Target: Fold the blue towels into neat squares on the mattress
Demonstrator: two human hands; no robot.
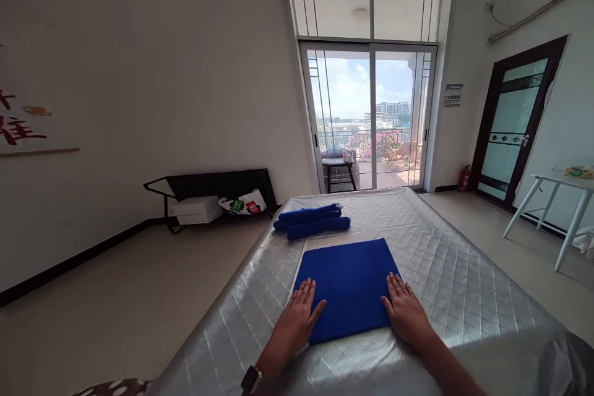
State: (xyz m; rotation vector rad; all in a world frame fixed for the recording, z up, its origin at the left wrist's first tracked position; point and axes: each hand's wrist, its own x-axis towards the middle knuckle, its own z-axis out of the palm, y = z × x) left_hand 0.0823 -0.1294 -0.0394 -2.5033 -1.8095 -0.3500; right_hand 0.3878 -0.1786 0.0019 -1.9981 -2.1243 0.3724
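A blue folded cloth (348, 288) lies flat as a neat near-square on the silver quilted cover in front of me. My left hand (299, 315) rests palm down on its left edge, fingers stretched out and pointing away; a dark watch sits on that wrist. On the right edge lies my right hand (403, 306), also flat, with the thumb apart from the fingers. Neither hand grips anything. Beyond the cloth, near the far left edge of the cover, several blue rolled cloths (313, 219) lie side by side.
The silver quilted cover (445, 272) spreads over a large flat surface. A black bench (218, 185) with white boxes (197, 209) stands by the left wall. A white table (552, 179) is at right, near a fire extinguisher (464, 178) and a dark-framed door (520, 130). Sliding glass doors (371, 117) stand ahead.
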